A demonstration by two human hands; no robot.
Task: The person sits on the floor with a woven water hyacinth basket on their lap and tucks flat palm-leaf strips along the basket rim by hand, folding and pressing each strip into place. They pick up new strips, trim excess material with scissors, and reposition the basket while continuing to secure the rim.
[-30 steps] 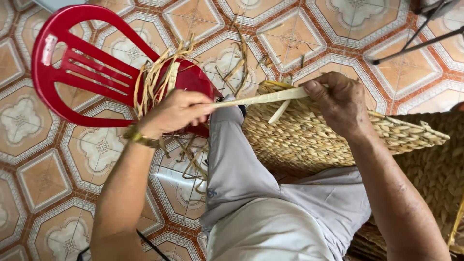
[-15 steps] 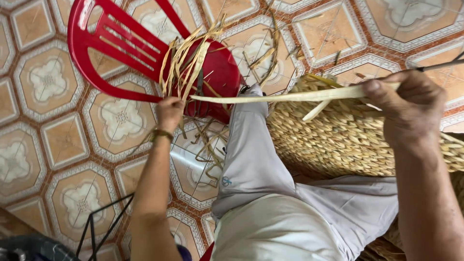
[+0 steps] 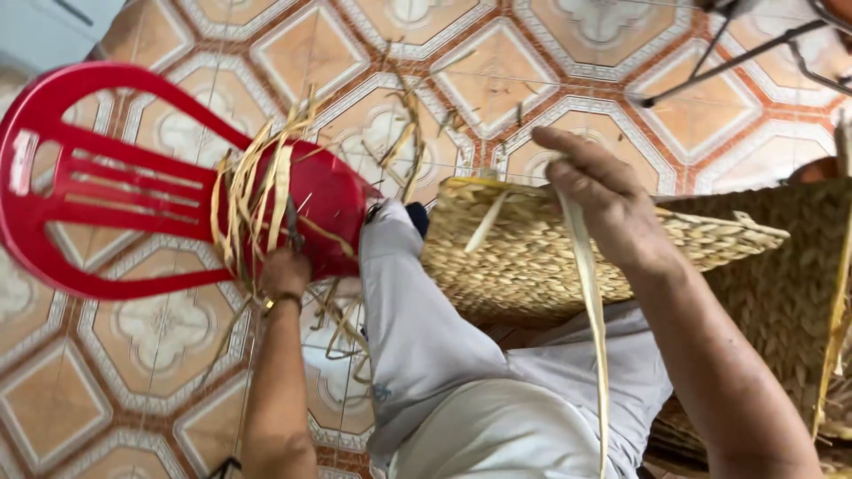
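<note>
My right hand (image 3: 603, 200) pinches a long pale straw strip (image 3: 593, 355) that hangs down across my lap. Just under that hand a half-woven straw basket (image 3: 524, 266) rests on my knee, a loose strip end sticking up from its rim. My left hand (image 3: 286, 270) is stretched out to the seat of a red plastic chair (image 3: 89, 177). It is closed among a bundle of dry straw strips (image 3: 253, 200) draped over the seat, and a thin dark tool (image 3: 293, 226) sticks up from the fist. The left fingers are hidden.
Loose straw scraps (image 3: 342, 328) lie on the patterned tile floor (image 3: 106, 390) under the chair and by my leg. More woven straw work (image 3: 790, 293) is stacked at the right. Dark metal legs (image 3: 737, 53) cross the top right corner.
My left hand let go of the strip it shared with the right and reached to the chair seat. The right hand swung the strip from level to hanging down.
</note>
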